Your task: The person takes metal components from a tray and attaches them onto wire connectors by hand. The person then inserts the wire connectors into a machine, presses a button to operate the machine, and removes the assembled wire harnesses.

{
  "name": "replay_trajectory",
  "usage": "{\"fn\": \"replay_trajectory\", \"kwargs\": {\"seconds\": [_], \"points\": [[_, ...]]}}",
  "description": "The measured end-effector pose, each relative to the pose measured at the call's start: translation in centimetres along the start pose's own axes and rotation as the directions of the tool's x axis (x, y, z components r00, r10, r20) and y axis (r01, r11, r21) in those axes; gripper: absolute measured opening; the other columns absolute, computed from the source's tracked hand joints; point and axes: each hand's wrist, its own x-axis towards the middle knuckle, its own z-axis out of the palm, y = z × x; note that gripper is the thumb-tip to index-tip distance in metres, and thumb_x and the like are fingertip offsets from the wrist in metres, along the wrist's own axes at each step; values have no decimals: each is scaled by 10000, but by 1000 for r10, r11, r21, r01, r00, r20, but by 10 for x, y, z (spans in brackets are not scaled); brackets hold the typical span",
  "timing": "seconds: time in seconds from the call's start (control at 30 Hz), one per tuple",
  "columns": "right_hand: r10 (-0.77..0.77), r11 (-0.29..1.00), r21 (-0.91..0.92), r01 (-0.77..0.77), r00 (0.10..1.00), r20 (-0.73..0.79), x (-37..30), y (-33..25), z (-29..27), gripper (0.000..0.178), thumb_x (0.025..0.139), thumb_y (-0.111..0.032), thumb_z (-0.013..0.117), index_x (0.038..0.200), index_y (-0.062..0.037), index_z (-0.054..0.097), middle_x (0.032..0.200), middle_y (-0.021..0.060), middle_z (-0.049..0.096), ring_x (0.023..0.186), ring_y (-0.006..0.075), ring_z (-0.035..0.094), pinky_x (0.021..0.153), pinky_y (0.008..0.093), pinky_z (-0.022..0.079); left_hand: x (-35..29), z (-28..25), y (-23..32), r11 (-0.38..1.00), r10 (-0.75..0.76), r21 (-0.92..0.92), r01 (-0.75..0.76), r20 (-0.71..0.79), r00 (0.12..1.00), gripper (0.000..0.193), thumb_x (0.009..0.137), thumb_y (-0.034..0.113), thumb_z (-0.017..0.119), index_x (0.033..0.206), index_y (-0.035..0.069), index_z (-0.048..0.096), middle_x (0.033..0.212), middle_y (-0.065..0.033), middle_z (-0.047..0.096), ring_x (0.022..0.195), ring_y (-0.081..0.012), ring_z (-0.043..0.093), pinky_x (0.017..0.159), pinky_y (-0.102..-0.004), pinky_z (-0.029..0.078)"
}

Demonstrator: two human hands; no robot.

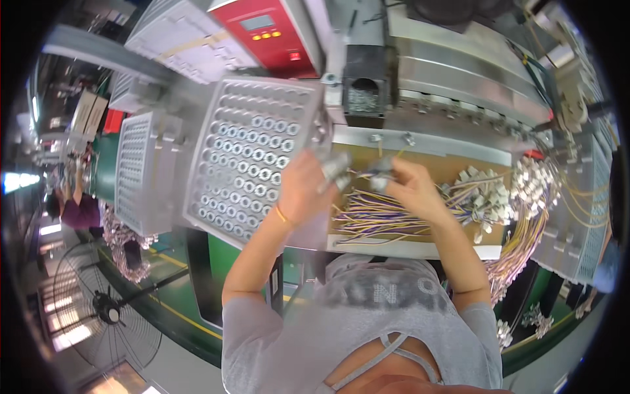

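Note:
Over the near edge of the tray, my left hand [304,187] bends its fingers toward the right; motion blurs the tips, and what they pinch cannot be made out. Grey-white covers sit on those fingers. My right hand [417,190] pinches some thin wires [362,175], whose ends reach toward the left hand. Beneath both hands lies a bundle of yellow, white and purple wires [380,217] on a brown board [426,167]. White connectors [482,197] cluster at the bundle's right end. Left of my left hand, a pale tray [223,98] holds rows of round metal parts [243,167].
Behind the board stand a long metal fixture [469,72] and a black box [364,85]. A red machine with buttons [272,36] is at the back. More stacked trays [138,171] are at left, near a fan [108,308]. Wire bundles [531,230] hang at right. Another person [80,211] works far left.

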Motion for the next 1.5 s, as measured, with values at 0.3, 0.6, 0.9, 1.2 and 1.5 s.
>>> {"fn": "replay_trajectory", "kwargs": {"seconds": [0.3, 0.6, 0.9, 1.2, 1.5], "points": [[-339, 811, -521, 265, 940, -49, -7, 10, -3, 221, 757, -18, 551, 971, -22, 606, 713, 125, 574, 601, 179, 548, 555, 248, 424, -77, -7, -166, 393, -521, 712, 582, -350, 779, 394, 670, 404, 641, 892, 80, 635, 890, -117, 584, 881, -275, 495, 874, -429, 306], [-144, 927, -362, 101, 985, -93, -13, 1, -5, 192, 742, 41, 464, 927, 23, 510, 732, 147, 554, 607, 213, 531, 540, 265, 411, -20, -7, -48, 202, -836, -775, 599, 183, 518, 311, 807, 49, 506, 1108, -21, 481, 959, -123, 576, 753, -165, 586, 606, -259, 491], [-668, 502, -667, 550, 737, 104, -15, -12, 10, 123, 661, 58, 479, 771, 22, 436, 609, 115, 453, 542, 301, 460, 486, 338, 390, -17, 17, 39, -114, -598, -604, 789, 676, 431, 162, 788, 68, 570, 932, -4, 585, 806, -45, 609, 623, -93, 561, 557, -208, 449], [-148, 976, -184, 120, 978, -148, -27, -32, 7, 108, 700, 5, 562, 807, 20, 567, 650, 21, 534, 571, 49, 466, 490, 200, 379, -12, 24, 51, -30, -597, -834, 551, 458, 659, 309, 747, -22, 605, 1048, -18, 534, 969, -50, 581, 818, -109, 549, 734, -247, 453], [-30, 999, 8, 32, 981, -189, -27, -35, 10, 38, 711, -7, 585, 733, 9, 559, 629, -30, 528, 575, 13, 447, 486, 179, 377, -14, 22, 55, -111, -561, -836, 537, 499, 660, 410, 751, -29, 597, 1140, -36, 468, 1034, -88, 562, 866, -111, 548, 620, -196, 480]]}}
